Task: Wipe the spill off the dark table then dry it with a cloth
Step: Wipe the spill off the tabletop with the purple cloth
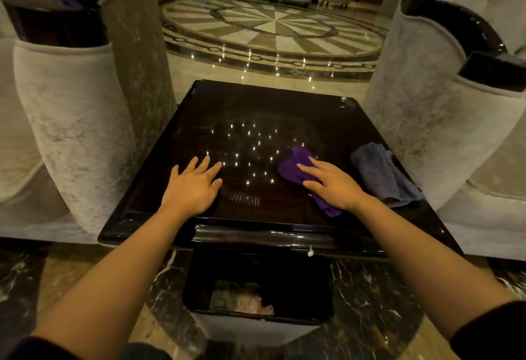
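Fingers (308, 170) of the right hand (333, 186) lie spread flat on a purple cloth (296, 160) right of centre on the dark table (256, 109), the left hand (193, 186) splayed flat at centre-left, a grey-blue cloth (381, 171) near the right edge.

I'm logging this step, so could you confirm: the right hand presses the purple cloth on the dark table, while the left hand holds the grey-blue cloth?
Not quite. The head view shows the left hand resting flat and empty on the dark table. The grey-blue cloth lies untouched near the table's right edge. The right hand does press the purple cloth.
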`<state>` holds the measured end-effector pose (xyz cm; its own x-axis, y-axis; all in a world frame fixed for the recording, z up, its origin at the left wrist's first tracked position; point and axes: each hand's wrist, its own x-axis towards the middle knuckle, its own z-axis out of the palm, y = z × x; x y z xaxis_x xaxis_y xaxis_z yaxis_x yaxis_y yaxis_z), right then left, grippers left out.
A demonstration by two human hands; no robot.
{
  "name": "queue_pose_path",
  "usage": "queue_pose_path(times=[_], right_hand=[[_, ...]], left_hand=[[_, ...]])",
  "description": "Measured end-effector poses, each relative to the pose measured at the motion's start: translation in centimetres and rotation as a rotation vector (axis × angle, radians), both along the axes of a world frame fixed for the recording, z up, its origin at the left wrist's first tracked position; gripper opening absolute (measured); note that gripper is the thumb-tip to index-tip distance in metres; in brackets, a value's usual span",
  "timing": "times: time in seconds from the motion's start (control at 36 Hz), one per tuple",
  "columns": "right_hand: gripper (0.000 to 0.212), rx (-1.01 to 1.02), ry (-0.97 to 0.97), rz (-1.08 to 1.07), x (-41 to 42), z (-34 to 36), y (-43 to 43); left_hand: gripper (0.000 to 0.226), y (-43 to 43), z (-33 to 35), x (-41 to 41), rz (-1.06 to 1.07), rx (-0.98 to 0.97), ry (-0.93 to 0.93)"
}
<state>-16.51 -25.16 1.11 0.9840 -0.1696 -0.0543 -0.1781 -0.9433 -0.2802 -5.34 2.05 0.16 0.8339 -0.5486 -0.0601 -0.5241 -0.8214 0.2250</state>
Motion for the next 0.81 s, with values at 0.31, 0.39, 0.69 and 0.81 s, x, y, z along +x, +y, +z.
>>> queue_pose_path(times=[0.31,0.39,0.69,0.81], right_hand=[[0.041,0.016,-0.126,0.138,-5.3,0.4,6.3],[0.04,0.007,-0.281,0.19,-6.9,-0.3,8.6],[0.034,0.009,-0.437,0.363,-9.8,-1.7,12.8],[0.033,0.071,-0.374,0.335,-9.9,-1.2,12.9]], left_hand=[[0.051,0.3,-0.2,0.0,-0.003,0.005,0.001],[0.051,0.2,-0.1,0.0,-0.005,0.029,0.001],[0.051,0.3,0.2,-0.2,-0.009,0.025,0.008],[0.051,0.3,0.4,-0.3,-0.019,0.035,0.014]])
